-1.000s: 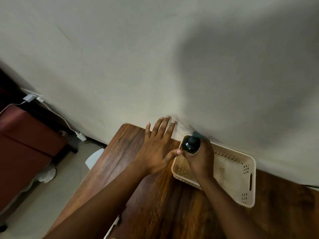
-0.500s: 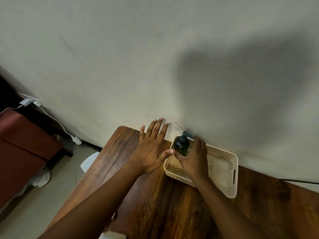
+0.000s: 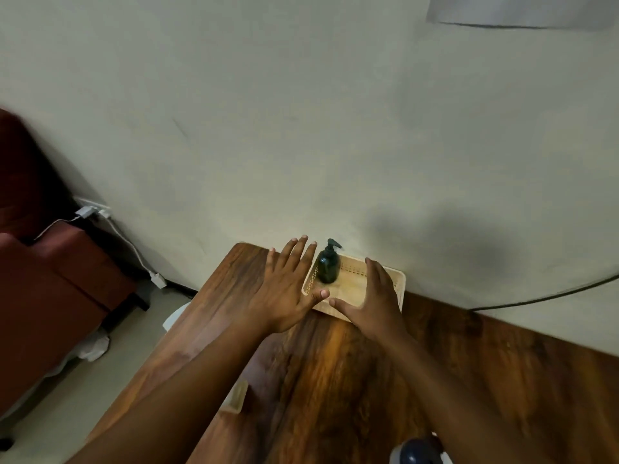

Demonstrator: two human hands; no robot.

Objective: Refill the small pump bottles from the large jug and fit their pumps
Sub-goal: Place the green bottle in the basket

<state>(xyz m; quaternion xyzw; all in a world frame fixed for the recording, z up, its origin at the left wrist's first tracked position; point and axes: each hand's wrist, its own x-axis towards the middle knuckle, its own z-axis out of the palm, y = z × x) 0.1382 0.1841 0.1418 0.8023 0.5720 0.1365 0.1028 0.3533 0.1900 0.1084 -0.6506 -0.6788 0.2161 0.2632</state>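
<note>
A small dark green pump bottle (image 3: pixel 328 266) with its black pump fitted stands upright in the left end of a beige plastic basket (image 3: pixel 355 289) against the wall. My left hand (image 3: pixel 288 287) lies flat and open on the wooden table (image 3: pixel 335 380), its thumb touching the basket's near left corner. My right hand (image 3: pixel 372 300) hovers open over the basket's near right part, fingers apart, holding nothing and clear of the bottle.
A dark blue cap on a white container (image 3: pixel 415 453) shows at the bottom edge. A small beige object (image 3: pixel 236 396) lies by my left forearm. Off the table's left edge are a maroon sofa (image 3: pixel 43 283), white cables (image 3: pixel 134 249) and the floor.
My right hand has let go of the pump bottle, which now stands alone in the basket, and has drawn back to the right. The camera view has pulled back and tilted.
</note>
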